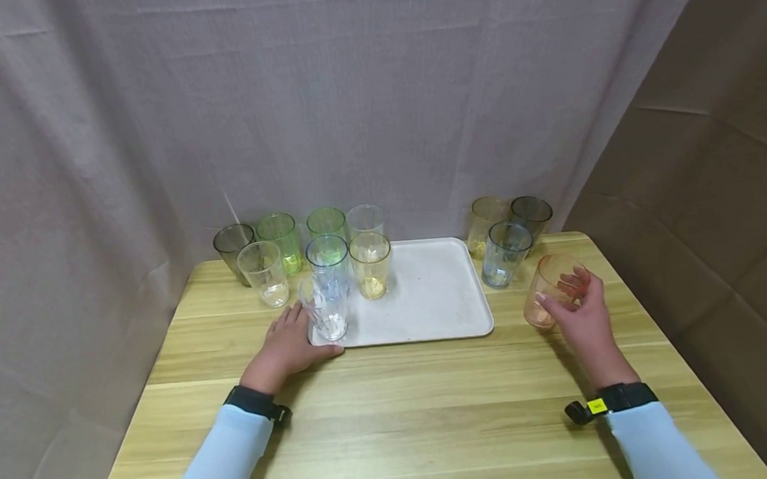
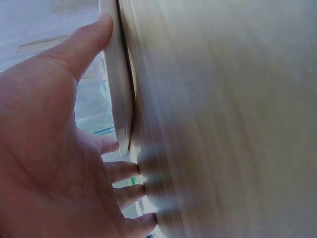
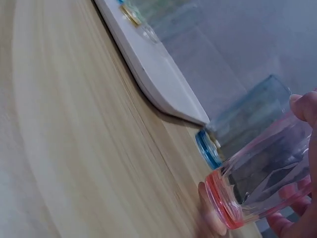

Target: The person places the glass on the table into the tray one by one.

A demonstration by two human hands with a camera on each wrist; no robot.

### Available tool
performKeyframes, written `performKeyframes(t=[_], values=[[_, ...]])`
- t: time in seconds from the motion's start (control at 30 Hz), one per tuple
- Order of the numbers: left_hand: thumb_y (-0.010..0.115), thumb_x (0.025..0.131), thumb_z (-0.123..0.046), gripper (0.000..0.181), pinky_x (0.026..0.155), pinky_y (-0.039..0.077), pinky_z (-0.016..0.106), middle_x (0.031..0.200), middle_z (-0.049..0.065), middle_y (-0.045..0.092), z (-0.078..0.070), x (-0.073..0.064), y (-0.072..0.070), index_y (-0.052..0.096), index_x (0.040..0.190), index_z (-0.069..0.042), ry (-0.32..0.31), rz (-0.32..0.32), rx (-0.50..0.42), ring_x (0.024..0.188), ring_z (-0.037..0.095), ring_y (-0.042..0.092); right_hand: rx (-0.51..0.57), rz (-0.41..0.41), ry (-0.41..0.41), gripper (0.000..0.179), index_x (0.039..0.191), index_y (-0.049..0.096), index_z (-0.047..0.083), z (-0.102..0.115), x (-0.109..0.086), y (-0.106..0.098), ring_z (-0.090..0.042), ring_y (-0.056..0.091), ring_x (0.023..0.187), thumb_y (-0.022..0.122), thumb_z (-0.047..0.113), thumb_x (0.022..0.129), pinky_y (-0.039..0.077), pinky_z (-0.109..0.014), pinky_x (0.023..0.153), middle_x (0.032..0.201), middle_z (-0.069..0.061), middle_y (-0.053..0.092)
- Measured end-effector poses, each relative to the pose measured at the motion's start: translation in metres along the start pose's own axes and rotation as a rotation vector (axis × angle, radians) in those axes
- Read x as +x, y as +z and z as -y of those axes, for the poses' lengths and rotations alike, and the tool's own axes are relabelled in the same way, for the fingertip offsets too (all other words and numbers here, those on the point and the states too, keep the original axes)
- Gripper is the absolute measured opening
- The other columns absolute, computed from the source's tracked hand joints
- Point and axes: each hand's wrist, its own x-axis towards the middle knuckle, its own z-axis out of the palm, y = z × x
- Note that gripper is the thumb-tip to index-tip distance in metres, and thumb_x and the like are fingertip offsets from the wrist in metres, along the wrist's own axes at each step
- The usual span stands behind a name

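My right hand holds an orange glass between thumb and fingers, at the right of the table. In the right wrist view, the glass's orange base is tilted; whether it touches the table I cannot tell. At the tray's near left corner lies my left hand, its thumb along the rim and its fingers spread past the corner. The white tray bears a clear glass beside that hand, a blue glass and a yellow glass.
Left of the tray stand a dark grey glass, a green glass and a clear tumbler. Another green glass and a clear one are behind. An amber glass, a smoky glass and a blue-grey glass stand right.
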Motion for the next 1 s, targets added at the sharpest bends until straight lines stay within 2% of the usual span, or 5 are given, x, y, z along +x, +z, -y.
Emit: performKeyframes(t=[0.17,0.37,0.57,0.77,1.0], values=[[0.070,0.077,-0.079,0.129,0.122,0.015,0.066,0.169,0.027,0.016,0.000,0.000,-0.002,0.022,0.165,0.001,0.003,-0.002,0.002,0.152,0.048,0.012,0.016,0.017,-0.022,0.094,0.164,0.018,0.014,0.009,-0.009,0.010,-0.029,0.044,0.136,0.078,0.034,0.093,0.043,-0.035,0.105,0.155,-0.014,0.042],[0.072,0.078,-0.077,0.127,0.122,0.015,0.066,0.169,0.027,0.017,-0.004,-0.003,-0.005,0.023,0.165,0.002,0.002,-0.003,-0.010,0.152,0.049,0.013,0.071,0.100,-0.076,0.097,0.164,0.019,0.012,0.021,-0.013,0.034,-0.029,0.042,0.137,0.081,0.029,0.091,0.042,-0.041,0.109,0.153,-0.016,0.043],[0.072,0.078,-0.077,0.128,0.122,0.014,0.066,0.169,0.028,0.016,-0.004,-0.002,-0.004,0.022,0.165,0.002,-0.005,0.005,-0.006,0.152,0.049,0.012,0.124,0.204,-0.138,0.097,0.162,0.021,0.009,0.044,-0.016,0.073,-0.034,0.042,0.137,0.083,0.019,0.089,0.040,-0.057,0.112,0.153,-0.020,0.041],[0.072,0.077,-0.077,0.128,0.122,0.015,0.067,0.168,0.028,0.017,-0.004,-0.002,-0.004,0.022,0.165,0.002,-0.004,0.004,-0.002,0.152,0.049,0.013,0.173,0.282,-0.221,0.090,0.158,0.029,0.000,0.070,-0.021,0.119,-0.039,0.046,0.132,0.083,0.008,0.086,0.040,-0.058,0.110,0.143,-0.025,0.048],[0.073,0.078,-0.076,0.126,0.121,0.016,0.067,0.168,0.029,0.018,-0.006,-0.004,-0.006,0.024,0.164,0.003,0.001,-0.003,-0.014,0.151,0.049,0.014,0.197,0.380,-0.279,0.087,0.154,0.036,0.010,0.098,-0.033,0.165,-0.026,0.047,0.132,0.087,0.025,0.085,0.041,-0.051,0.108,0.138,-0.013,0.053]])
